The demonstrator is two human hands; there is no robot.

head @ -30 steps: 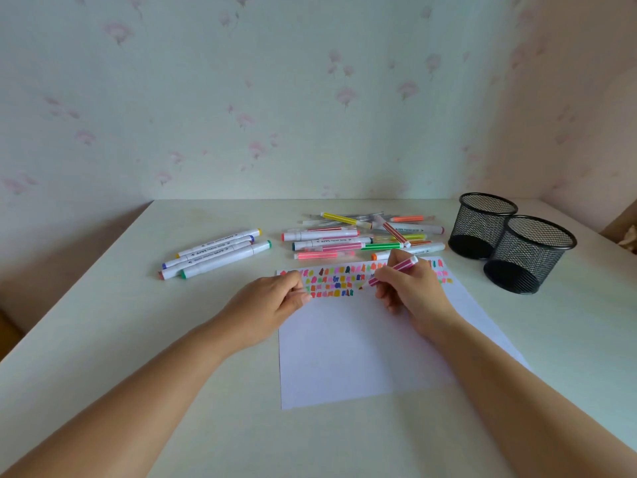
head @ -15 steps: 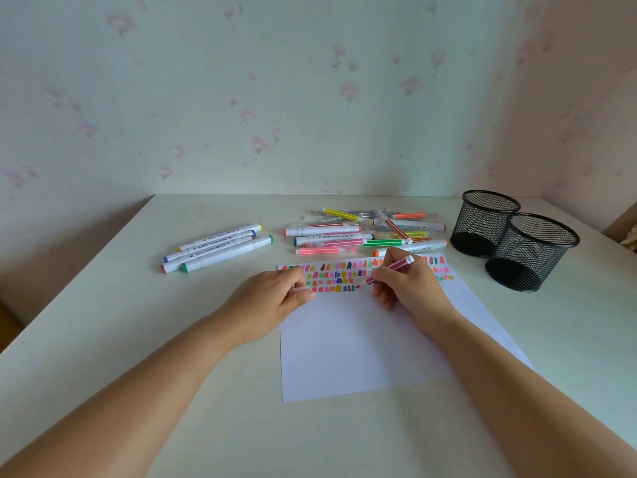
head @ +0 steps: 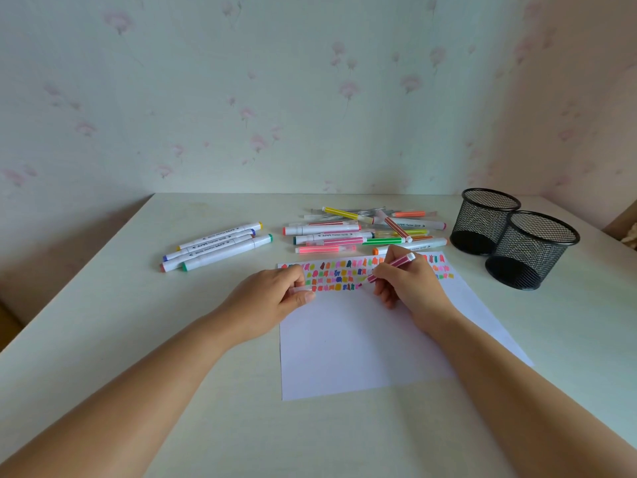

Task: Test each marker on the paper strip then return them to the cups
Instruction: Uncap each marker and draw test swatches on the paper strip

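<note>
Shifted slightly left vs 1 s ago, our right hand (head: 410, 288) pinches the pink marker (head: 393, 265), tip on the paper strip (head: 331, 274) — testing. Left hand (head: 272, 298) pinches its cap (head: 299, 289). Next we recap, then drop into a mesh cup (head: 527, 257).
</note>
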